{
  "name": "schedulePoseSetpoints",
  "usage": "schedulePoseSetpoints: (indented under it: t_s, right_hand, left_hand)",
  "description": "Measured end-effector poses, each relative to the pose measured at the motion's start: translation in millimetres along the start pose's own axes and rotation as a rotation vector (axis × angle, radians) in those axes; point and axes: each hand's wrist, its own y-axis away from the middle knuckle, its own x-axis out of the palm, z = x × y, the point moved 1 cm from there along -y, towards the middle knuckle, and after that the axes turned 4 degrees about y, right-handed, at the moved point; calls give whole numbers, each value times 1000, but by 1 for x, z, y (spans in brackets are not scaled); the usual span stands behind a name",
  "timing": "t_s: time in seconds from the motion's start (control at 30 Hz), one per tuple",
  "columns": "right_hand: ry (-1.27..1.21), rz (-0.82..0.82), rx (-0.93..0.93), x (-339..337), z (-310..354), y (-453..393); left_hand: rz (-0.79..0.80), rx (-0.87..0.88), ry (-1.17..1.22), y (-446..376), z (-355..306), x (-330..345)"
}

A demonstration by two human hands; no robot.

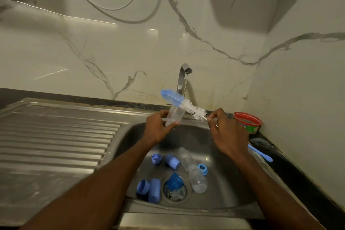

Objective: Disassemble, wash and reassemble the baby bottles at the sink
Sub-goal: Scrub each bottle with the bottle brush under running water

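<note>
My left hand [158, 129] grips a clear bottle body [174, 115] above the sink [233, 183]. My right hand [226, 132] pinches the wire stem of a bottle brush [183, 103], whose blue and white bristles point up and left over the bottle's top. In the basin lie two more clear bottles [186, 158] [198, 179], several blue caps and collars [156, 158] [172, 161] [202, 169] [143, 186] [155, 190], and a blue piece [175, 180] over the drain. A thin stream of water runs from the tap [183, 76].
A ribbed steel drainboard [56, 136] spreads to the left of the basin. On the dark counter at right stand a red-rimmed tub [248, 122] and a blue handled tool [261, 154]. Marble wall panels close in behind and to the right.
</note>
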Motion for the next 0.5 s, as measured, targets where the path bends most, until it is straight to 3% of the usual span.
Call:
schedulePoseSetpoints:
  t_s: [0.13,0.3,0.5]
  right_hand:
    - [81,51,-43,3,-2,-3]
    - [13,51,-118,8,-17,-5]
    - [-107,87,-144,18,-6,-4]
  left_hand:
    - [124,115,0,5,-16,5]
    - [40,95,-32,3,-10,1]
    - [100,114,-23,4,-10,9]
